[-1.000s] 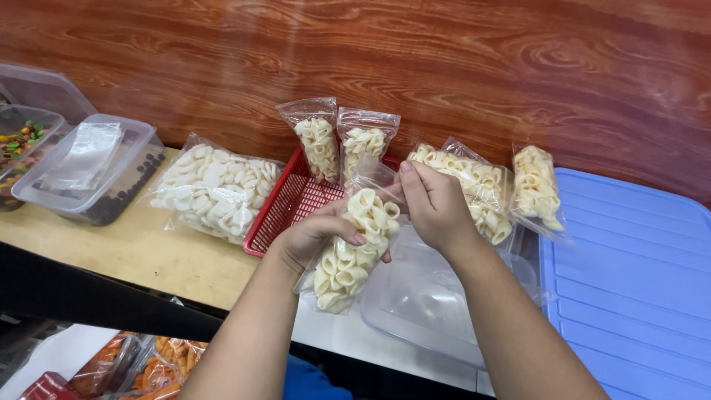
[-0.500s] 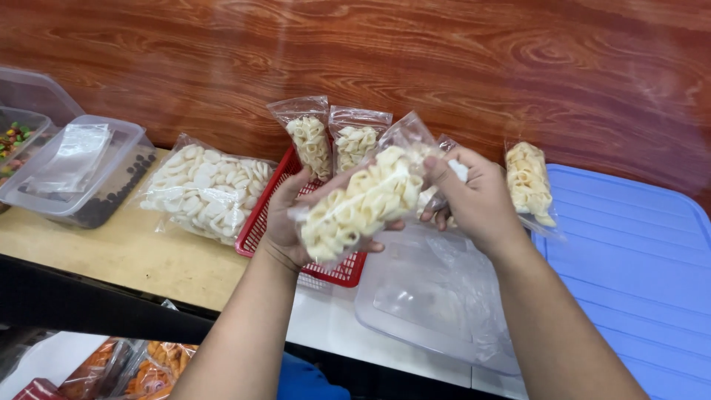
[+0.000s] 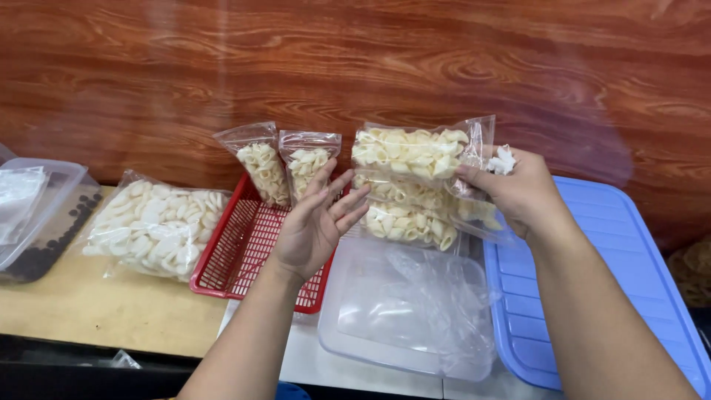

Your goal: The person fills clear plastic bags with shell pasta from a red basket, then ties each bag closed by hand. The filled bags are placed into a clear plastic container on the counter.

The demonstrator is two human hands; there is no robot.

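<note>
basket [image 3: 244, 252]: two small bags [image 3: 285, 167] upright at back | big bag [image 3: 152, 226]: left of basket | tub [image 3: 404, 311]: right of basket

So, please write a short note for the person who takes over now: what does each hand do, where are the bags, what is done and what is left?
Right hand: pinches the top end of a filled clear bag of pale crackers, held flat in the air.
Left hand: open, palm towards that bag, holding nothing.
Done: two small filled bags stand in the red basket; more filled bags lie behind the held one.
Left: the large bag of crackers on the table; empty bags in the clear tub.
</note>
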